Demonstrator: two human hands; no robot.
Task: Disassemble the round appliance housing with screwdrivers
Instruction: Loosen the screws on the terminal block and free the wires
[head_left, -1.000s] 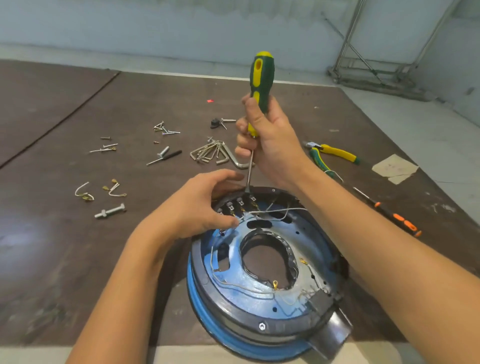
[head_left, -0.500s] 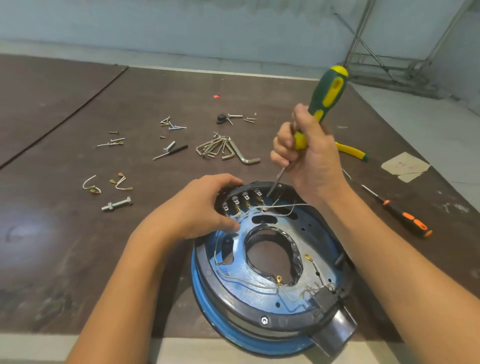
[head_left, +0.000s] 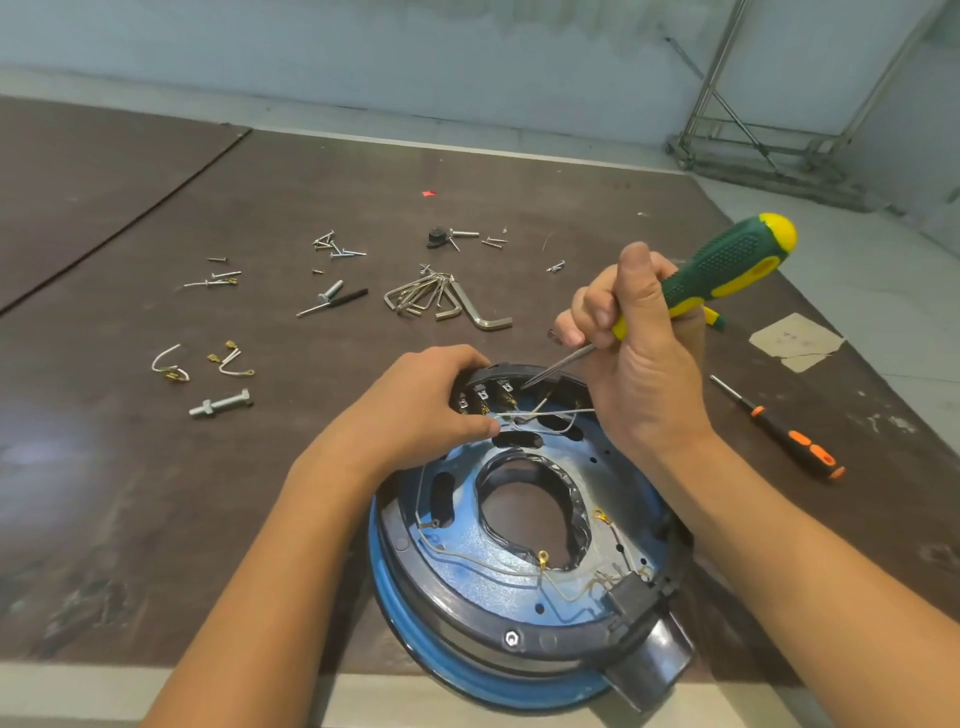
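In the head view the screwdriver (head_left: 727, 270), upright a second ago, has been tipped over. Its axis now runs from the handle at upper right down to the tip, apparently at a terminal, so prying seems intended. It is gripped in the curled right hand (head_left: 639, 353), while the round housing (head_left: 415, 613), on the table's (head_left: 156, 493) near edge, is clasped at its far rim by the left hand (head_left: 415, 405).

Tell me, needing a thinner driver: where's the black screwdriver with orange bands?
Head view, right: the screwdriver lies on the table between right forearm and beige paper scrap.
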